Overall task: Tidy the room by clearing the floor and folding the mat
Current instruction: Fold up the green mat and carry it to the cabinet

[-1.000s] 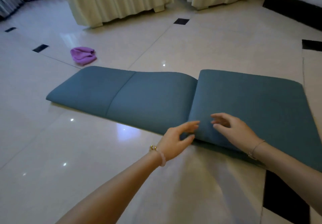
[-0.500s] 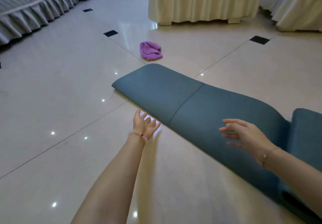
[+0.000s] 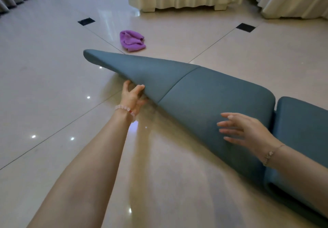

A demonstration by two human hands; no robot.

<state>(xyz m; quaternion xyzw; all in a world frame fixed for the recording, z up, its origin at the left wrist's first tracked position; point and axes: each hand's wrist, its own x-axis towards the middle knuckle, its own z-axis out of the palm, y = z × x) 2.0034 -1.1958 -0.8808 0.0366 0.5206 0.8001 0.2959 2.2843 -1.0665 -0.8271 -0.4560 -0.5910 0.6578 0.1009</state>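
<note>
mat (image 3: 204,103): left end panel raised off the floor (image 3: 53,85) since half a second ago, near edge gripped by left hand (image 3: 132,96). right hand (image 3: 248,131): fingers spread over middle panel, contact unclear. step: folding; raised panel to be swung rightward. purple cloth (image 3: 132,40) uncollected beyond.

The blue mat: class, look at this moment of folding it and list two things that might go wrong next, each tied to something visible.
1. The left hand grips the mat by one edge of its raised end panel only, so it may twist and fold crooked.
2. The right hand is open, not gripping, and the tiled floor looks glossy, so the mat might slide.
</note>
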